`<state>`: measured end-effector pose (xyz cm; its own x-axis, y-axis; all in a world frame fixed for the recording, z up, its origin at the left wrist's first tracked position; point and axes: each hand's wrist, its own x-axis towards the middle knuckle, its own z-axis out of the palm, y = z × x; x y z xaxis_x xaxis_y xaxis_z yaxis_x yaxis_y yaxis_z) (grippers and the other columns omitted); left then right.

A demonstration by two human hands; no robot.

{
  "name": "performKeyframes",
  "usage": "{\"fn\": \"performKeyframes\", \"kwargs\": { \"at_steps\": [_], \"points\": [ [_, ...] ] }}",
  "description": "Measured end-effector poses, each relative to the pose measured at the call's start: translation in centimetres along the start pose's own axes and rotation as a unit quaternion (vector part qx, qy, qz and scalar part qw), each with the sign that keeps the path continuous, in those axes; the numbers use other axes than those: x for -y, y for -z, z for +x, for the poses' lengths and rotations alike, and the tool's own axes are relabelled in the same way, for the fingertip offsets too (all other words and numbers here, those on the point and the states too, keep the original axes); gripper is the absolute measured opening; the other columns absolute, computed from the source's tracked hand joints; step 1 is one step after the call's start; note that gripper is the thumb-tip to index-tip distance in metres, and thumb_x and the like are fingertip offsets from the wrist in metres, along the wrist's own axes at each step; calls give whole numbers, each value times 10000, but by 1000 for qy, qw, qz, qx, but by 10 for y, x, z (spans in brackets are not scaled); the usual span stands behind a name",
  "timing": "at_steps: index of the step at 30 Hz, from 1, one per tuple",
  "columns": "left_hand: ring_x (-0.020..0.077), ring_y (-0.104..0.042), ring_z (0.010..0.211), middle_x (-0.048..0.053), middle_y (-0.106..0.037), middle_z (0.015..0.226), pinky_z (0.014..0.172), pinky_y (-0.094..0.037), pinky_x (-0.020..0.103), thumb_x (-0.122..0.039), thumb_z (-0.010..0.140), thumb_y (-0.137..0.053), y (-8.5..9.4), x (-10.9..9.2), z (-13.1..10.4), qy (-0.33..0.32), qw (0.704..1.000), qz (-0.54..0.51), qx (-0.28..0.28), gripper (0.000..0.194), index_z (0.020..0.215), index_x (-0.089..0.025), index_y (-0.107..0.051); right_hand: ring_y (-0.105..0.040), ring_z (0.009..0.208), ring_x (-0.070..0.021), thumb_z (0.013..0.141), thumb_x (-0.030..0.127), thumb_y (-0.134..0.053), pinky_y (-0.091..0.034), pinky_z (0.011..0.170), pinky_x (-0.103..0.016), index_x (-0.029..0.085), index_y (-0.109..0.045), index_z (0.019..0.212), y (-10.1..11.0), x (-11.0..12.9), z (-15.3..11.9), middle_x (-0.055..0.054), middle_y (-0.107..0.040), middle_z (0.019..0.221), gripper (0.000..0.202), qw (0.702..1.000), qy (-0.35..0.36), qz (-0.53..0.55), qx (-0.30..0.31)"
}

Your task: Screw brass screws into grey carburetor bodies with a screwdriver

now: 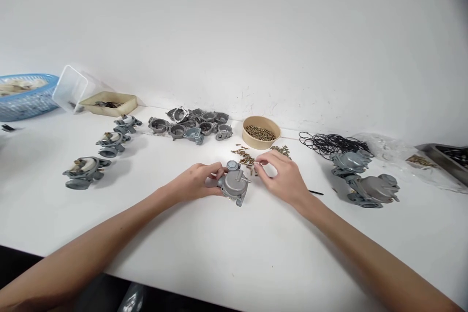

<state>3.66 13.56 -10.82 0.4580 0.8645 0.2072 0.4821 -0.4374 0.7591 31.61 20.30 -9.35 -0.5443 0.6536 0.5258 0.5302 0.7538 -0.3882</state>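
Left hand (197, 181) grips carburetor (233, 185); right hand (281, 175) pinches among loose screws (245, 157), grip narrow, before bowl (261, 132).

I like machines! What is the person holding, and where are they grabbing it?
The left hand holds a grey metal carburetor by its left side, on the table. The right hand is at the loose screws; whether it holds one cannot be told.

- Grey cast-metal carburettor body (234, 184), matt, at centre.
- Small brass-coloured metal screws (245, 157), shiny, at 12 o'clock of it.
- Thin black rubber rings (331, 143), at 2 o'clock.
- Smooth white bench (234, 248), faintly glossy.
- Blue plastic mesh basket (25, 97), at 10 o'clock.
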Motion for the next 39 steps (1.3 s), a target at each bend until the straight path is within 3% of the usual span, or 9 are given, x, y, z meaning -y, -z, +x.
{"fn": "performKeyframes", "kwargs": {
  "at_steps": [4,7,12,19,26,33,36,39],
  "points": [
    [150,-618,697,13,-694,981,643,-385,266,-563,975,-647,10,3,-2,-36,989,144,23,370,1070,-225,-531,-634,790,-155,974,252,-622,-469,728,-298,209,-729,941,5,-19,6,-7,-681,958,120,994,-51,-50,82],
    [201,-677,824,48,-707,1071,694,-428,273,-584,961,-658,18,7,-3,-62,977,201,40,435,1207,-234,-580,-634,836,-175,934,233,-701,-471,773,-309,228,-754,960,1,-20,1,-14,-676,968,59,987,-63,-86,122],
    [235,-692,987,67,-713,1122,812,-504,278,-553,954,-682,24,8,-3,-81,970,222,63,352,1140,-254,-673,-630,806,-172,906,161,-712,-458,728,-285,231,-774,955,-10,-19,-3,-23,-672,949,106,976,-89,-100,173],
    [249,-674,1069,80,-711,1142,871,-521,292,-531,956,-688,21,7,-3,-85,967,230,70,328,1090,-231,-683,-636,856,-155,902,-19,-561,-427,768,-261,237,-774,978,-11,-15,-2,7,-685,950,341,973,-106,-83,190],
    [249,-662,1120,69,-705,1197,903,-518,290,-504,949,-711,22,7,-4,-73,966,235,79,317,1111,-233,-688,-561,726,-106,842,-11,-605,-360,681,-235,185,-694,792,-4,-15,3,37,-649,822,220,973,-92,-48,206],
    [237,-678,1110,31,-681,1286,878,-499,280,-415,916,-777,32,2,-5,-18,968,226,111,313,1177,-267,-684,-542,673,-93,840,38,-657,-380,674,-243,184,-706,764,5,-15,6,37,-633,771,171,979,-82,23,184],
    [214,-704,968,22,-710,1198,803,-492,281,-424,915,-777,43,1,-6,-8,966,245,81,325,1183,-265,-688,-570,711,-102,826,47,-654,-414,715,-254,188,-718,775,15,-10,8,31,-656,808,163,982,-75,71,156],
    [170,-678,790,19,-727,990,691,-474,266,-428,911,-780,49,-7,-8,-54,967,248,-21,266,1055,-215,-711,-620,773,-106,824,96,-666,-483,752,-238,206,-733,831,28,-1,10,36,-679,873,129,976,-68,146,146]
  ]
}}
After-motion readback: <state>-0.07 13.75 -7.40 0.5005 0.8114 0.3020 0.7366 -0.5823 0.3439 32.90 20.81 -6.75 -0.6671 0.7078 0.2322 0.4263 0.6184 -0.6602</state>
